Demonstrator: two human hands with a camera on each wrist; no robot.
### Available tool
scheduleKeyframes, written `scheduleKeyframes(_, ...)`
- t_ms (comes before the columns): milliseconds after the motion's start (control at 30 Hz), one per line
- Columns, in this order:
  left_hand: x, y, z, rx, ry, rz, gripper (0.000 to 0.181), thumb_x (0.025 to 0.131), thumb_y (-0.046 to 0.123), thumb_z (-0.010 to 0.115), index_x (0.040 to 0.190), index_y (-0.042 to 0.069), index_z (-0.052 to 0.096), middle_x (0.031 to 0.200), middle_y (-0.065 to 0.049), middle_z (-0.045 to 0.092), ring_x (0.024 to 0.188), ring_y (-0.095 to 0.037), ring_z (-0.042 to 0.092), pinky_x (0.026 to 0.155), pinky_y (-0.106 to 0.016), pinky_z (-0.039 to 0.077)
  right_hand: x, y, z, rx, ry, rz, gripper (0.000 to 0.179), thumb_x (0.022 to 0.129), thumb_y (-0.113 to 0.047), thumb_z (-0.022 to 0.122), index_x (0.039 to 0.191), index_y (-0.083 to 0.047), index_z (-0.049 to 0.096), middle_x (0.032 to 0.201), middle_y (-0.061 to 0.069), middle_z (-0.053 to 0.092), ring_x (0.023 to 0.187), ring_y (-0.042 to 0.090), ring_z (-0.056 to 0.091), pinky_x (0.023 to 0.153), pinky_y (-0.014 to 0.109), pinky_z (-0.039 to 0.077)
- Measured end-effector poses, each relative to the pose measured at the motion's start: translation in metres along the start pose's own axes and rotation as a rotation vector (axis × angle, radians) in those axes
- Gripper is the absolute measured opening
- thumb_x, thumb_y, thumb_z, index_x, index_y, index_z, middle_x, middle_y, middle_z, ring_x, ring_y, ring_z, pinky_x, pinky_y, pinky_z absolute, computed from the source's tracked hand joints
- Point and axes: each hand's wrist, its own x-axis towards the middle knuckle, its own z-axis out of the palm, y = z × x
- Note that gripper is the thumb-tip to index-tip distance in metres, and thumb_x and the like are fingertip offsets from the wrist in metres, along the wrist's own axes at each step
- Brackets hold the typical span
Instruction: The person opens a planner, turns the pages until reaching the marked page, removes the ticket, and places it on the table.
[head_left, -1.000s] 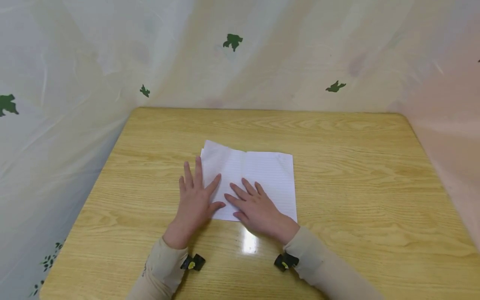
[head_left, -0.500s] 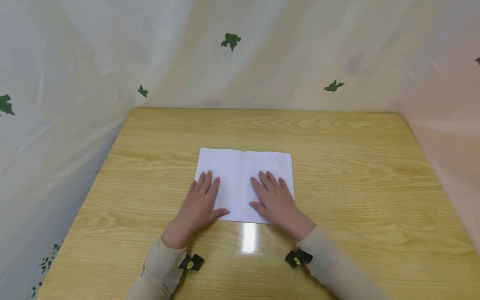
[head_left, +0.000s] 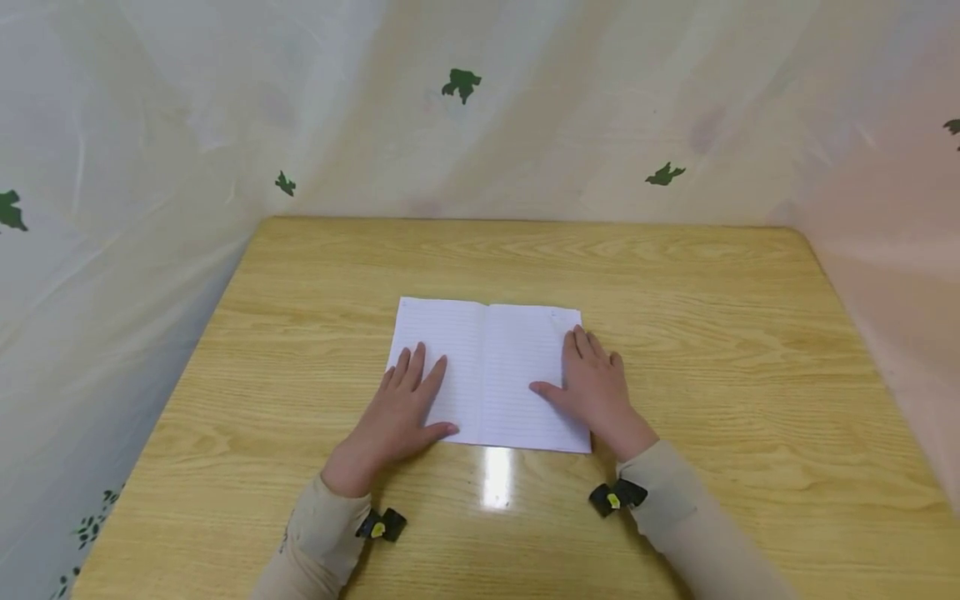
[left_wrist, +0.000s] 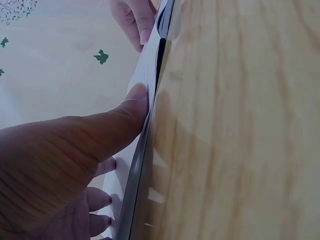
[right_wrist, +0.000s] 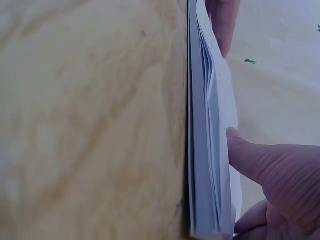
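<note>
Notebook [head_left: 502,375]: lay open on bench [head_left: 720,350], partly hidden at outer edges under left hand [head_left: 397,412] and right hand [head_left: 600,387], both straight-fingered.

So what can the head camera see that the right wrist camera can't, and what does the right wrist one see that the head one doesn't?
Only the head view shows the far edge of the table, both sleeves and the open notebook spread out from above.

Only the right wrist view shows the notebook's page edges side-on, stacked, with some pages gapping apart.

Both show the notebook, part of the table, the right hand, the green-printed cloth and the left hand, though the right wrist view catches just its fingers.
</note>
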Motion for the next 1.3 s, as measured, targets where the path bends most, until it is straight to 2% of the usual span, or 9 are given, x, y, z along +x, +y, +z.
scheduleKeyframes(200,0.001,-0.001,0.001,-0.005,-0.008,0.004,0.093,0.087,0.053,0.066,0.155,0.006,0.023,0.159,-0.027,0.004,0.144,-0.047,0.004,0.112,-0.061,0.017,-0.003,0.0,-0.001,-0.011,0.002,0.031,0.104,0.085,-0.06,0.065,0.148,0.012,0.024,0.157,0.027,0.019,0.143,0.045,0.018,0.108,0.067,0.019)
scheduleKeyframes(333,0.001,-0.002,0.002,-0.008,-0.008,0.003,0.093,0.087,0.053,0.066,0.155,0.006,0.023,0.159,-0.026,0.004,0.145,-0.046,0.003,0.112,-0.061,0.017,-0.005,-0.001,-0.002,-0.019,0.035,0.016,0.1,0.085,-0.058,0.067,0.147,0.01,0.029,0.156,0.027,0.022,0.142,0.046,0.021,0.107,0.066,0.021)
scheduleKeyframes(567,0.001,-0.004,0.002,-0.022,0.0,0.003,0.093,0.087,0.053,0.067,0.155,0.007,0.023,0.159,-0.026,0.005,0.145,-0.045,0.003,0.113,-0.061,0.016,-0.008,-0.002,0.0,0.002,0.093,-0.048,0.083,0.087,-0.05,0.068,0.145,0.003,0.041,0.153,0.028,0.029,0.14,0.047,0.024,0.108,0.068,0.014)
scheduleKeyframes(967,0.001,-0.004,0.002,-0.039,0.004,0.008,0.094,0.087,0.054,0.066,0.155,0.007,0.023,0.159,-0.025,0.003,0.145,-0.044,0.002,0.113,-0.06,0.015,-0.014,-0.009,0.01,0.107,0.166,-0.11,0.055,0.093,-0.029,0.066,0.14,-0.003,0.052,0.144,0.035,0.038,0.136,0.053,0.029,0.109,0.069,0.008)
scheduleKeyframes(1100,0.001,-0.005,0.003,-0.039,0.012,0.016,0.093,0.087,0.054,0.066,0.155,0.007,0.023,0.159,-0.026,0.004,0.145,-0.045,0.002,0.112,-0.061,0.016,-0.018,-0.015,0.01,0.171,0.166,-0.108,0.06,0.093,-0.033,0.064,0.142,-0.002,0.048,0.144,0.038,0.034,0.137,0.053,0.026,0.109,0.069,0.006)
scheduleKeyframes(1300,0.001,-0.005,0.002,-0.043,0.017,0.017,0.094,0.086,0.055,0.066,0.155,0.007,0.024,0.159,-0.026,0.005,0.145,-0.045,0.003,0.112,-0.061,0.016,-0.021,-0.021,0.011,0.256,0.153,-0.098,0.075,0.093,-0.04,0.061,0.15,0.0,0.033,0.15,0.03,0.033,0.14,0.048,0.023,0.109,0.069,0.002)
